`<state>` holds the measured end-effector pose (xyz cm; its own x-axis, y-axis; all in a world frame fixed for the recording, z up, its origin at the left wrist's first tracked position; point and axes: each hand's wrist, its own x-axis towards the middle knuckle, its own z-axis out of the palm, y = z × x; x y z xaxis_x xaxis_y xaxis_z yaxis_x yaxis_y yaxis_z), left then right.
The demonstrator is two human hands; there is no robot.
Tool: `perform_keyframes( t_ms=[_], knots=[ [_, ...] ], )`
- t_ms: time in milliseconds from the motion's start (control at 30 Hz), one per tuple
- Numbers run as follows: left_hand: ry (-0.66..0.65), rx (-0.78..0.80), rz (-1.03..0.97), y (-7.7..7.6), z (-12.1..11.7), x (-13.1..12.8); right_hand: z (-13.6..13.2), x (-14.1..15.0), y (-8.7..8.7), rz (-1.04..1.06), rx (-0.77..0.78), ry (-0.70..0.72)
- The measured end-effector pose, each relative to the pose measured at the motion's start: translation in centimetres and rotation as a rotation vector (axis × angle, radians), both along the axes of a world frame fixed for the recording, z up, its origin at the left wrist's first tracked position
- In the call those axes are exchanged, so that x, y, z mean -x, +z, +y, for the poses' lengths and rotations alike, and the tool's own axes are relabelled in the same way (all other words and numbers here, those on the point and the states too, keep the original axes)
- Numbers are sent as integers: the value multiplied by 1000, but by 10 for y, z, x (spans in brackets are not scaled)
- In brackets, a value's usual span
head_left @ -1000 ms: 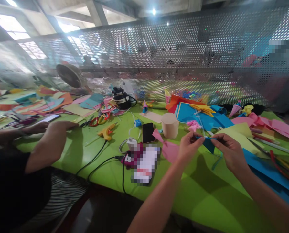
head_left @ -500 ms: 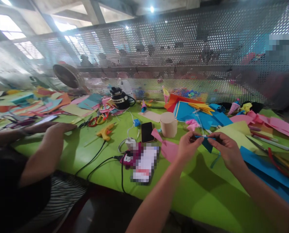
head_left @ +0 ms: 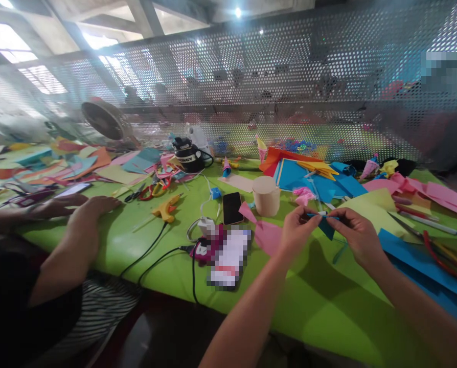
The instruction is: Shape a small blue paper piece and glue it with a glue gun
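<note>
Above the lime-green table [head_left: 320,306], toward its right half and just in from the near edge, the left hand [head_left: 296,231] and the right hand [head_left: 357,232] hold 1 small dark-blue folded paper piece [head_left: 327,226] between them. Both hands pinch it at its top edge, thumb against fingertips, closed on the paper; a thin pale-blue strip [head_left: 339,253] trails down from it toward the table.

The grip is only at the tips, so the light paper could slip or twist out if either pinch eases, and pulling the 2 hands apart too hard would likely tear the fold. The loose strip could also snag on the blue paper sheet [head_left: 420,258] lying just beside the right wrist.

Counted nearby: 1 tan cardboard cylinder [head_left: 266,196] behind the left hand, 1 black phone [head_left: 232,208] lying flat just left of it, 1 pink paper scrap [head_left: 269,236] touching the table under the left hand, 1 yellow glue gun [head_left: 167,208] farther left, with black cables [head_left: 155,250] running off the near edge. At the left end, 2 hands of another person [head_left: 81,207] rest on the table. A stack of blue and orange paper sheets [head_left: 301,174] sits toward the far edge.
</note>
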<state>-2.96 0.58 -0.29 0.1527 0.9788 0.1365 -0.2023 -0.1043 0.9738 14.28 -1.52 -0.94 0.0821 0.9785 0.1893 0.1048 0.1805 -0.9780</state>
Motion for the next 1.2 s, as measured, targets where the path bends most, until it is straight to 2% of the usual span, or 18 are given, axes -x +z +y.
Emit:
perform_keyframes(
  t_ms=[267, 567, 967, 1200],
  knots=[
    [-7, -15, -1, -4, 2, -1, -1, 1, 3, 3, 6, 4],
    [-28, -11, -27, -2, 0, 0, -1, -1, -2, -10, -9, -51],
    [-20, -11, -10, -1, -2, 0, 0, -2, -7, -8, -9, -45],
    [21, 3, 1, -1, -2, -1, -6, 4, 6, -3, 55, -40]
  ],
)
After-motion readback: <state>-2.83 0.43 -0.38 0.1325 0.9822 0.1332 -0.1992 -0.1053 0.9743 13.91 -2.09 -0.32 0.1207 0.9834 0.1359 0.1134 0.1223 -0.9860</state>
